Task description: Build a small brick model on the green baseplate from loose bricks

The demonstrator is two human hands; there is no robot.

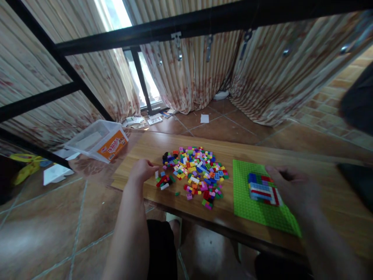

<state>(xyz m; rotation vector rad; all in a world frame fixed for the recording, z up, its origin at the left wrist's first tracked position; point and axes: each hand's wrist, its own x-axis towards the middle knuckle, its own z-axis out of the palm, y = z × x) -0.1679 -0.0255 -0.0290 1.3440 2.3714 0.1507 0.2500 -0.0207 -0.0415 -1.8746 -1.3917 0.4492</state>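
Observation:
At the left edge of a pile of small colored toy bricks (201, 171), my left hand (143, 170) hovers with thumb and fingers pinched together. What it holds, if anything, does not show. A white brick (156, 174) lies close to its fingertips. My right hand (294, 186), somewhat blurred, is over the right part of a green studded baseplate (240, 194). Its fingers are curled, and whatever may be in them is hidden. Beside the thumb, a flat block of joined bricks (260, 190) in blue, white, red and light blue sits on the baseplate.
A wooden table (180, 204) carries the bricks and baseplate. On the left stands a clear plastic box (87, 140) with an orange label. A dark flat object (357, 181) lies at the right. Black metal bars (186, 27) cross before the curtains.

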